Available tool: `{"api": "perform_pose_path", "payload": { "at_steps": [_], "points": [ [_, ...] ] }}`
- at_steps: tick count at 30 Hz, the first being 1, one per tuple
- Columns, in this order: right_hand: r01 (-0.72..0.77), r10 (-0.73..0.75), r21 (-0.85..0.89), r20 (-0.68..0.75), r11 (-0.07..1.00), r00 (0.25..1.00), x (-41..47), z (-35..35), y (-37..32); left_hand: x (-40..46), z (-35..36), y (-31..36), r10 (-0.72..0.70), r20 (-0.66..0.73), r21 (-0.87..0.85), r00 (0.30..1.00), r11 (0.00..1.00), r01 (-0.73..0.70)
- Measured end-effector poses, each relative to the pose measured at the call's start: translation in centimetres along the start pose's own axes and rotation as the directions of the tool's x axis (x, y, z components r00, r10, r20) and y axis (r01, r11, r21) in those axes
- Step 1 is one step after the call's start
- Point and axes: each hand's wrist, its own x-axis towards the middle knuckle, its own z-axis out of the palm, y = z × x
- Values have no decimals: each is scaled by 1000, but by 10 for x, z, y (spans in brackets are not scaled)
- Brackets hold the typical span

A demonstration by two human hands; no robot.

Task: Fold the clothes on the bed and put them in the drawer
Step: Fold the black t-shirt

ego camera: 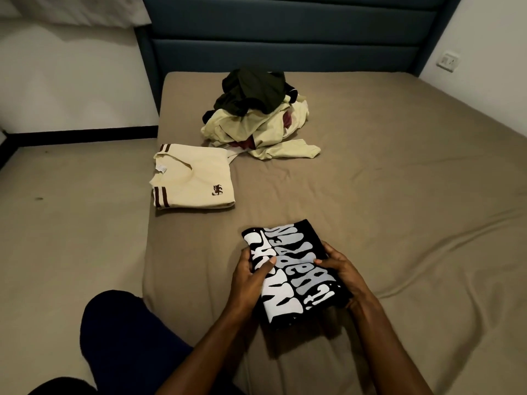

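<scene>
Nearest the camera: a dark-trousered knee (125, 337) at lower left, just off the mattress edge. Beyond it, two bare forearms reaching forward onto the bed (399, 195), covered in a taupe fitted sheet.

Left hand (251, 276) gripping the left edge of a folded black T-shirt (293, 277), thumb laid across the top of the white lettering, fingers curled under the cloth. Right hand (340, 269) grasping the opposite edge, thumb on the grey lettering, fingers wrapped beneath. Folded into a compact rectangle, print side up, near the front left part of the mattress; whether resting on the sheet or lifted just clear of it, cannot tell.

Further back and to the left, near the mattress edge: a folded cream shirt (194, 181) with brown stripes on the cuffs and a small dark emblem, lying flat, well apart from the black one.

Behind that, toward the blue padded headboard (285, 38): an unfolded pile of clothes (256, 115), dark green on top, pale yellow-green below, a bit of maroon showing through.

On the wall at upper right: a white socket (449, 61).

No drawer or other container in view.
</scene>
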Motion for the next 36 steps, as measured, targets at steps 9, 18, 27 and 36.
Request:
{"api": "perform_pose_path", "payload": {
  "at_steps": [9, 18, 27, 36],
  "points": [
    [66, -74, 83, 103, 994, 992, 95, 92, -29, 84, -62, 87, 140, -99, 121, 985, 984, -128],
    [148, -141, -36, 157, 988, 978, 255, 213, -58, 213, -163, 184, 206, -185, 189, 961, 967, -171],
    [147, -195, -465, -57, 873, 979, 329, 230, -1, 274, -229, 144, 339, -234, 848, 911, 530, 21],
    [42, -394, -939, -102, 342, 913, 316, 235, -21, 274, -216, 154, 524, -178, 981, 833, 158, 110]
  ]
}}
